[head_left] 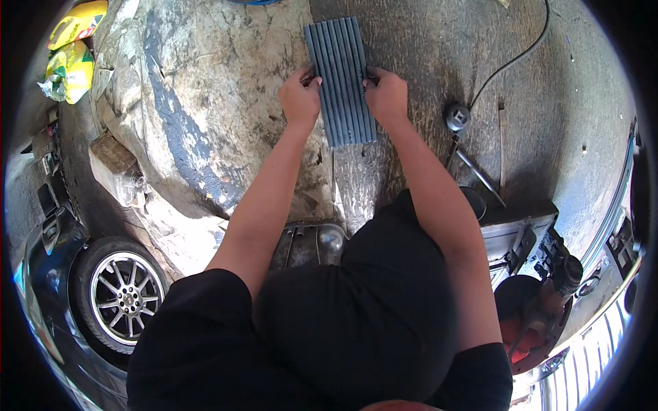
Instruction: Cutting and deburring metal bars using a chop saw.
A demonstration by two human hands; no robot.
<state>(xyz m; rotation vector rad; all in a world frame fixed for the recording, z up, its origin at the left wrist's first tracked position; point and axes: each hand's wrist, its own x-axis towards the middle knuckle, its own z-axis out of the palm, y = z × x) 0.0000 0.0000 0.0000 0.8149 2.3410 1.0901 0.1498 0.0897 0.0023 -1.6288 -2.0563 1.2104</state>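
A row of dark grey rods or ribs [340, 82] lies side by side as one flat rectangle on the stained ground. I cannot tell whether they are separate bars or one ribbed panel. My left hand [300, 99] is closed at its left edge, thumb and fingers bent against the side. On the opposite edge, my right hand [386, 96] pinches in the same way, a little below the top half. The palms and some fingertips are hidden.
A pale, stained sheet [219, 103] spreads on the left. To the right are a round-headed tool [458, 118] on a black cable and a metal rod [480, 175]. A car wheel [127, 298], yellow bags [70, 68] and a metal box [517, 236] stand around me.
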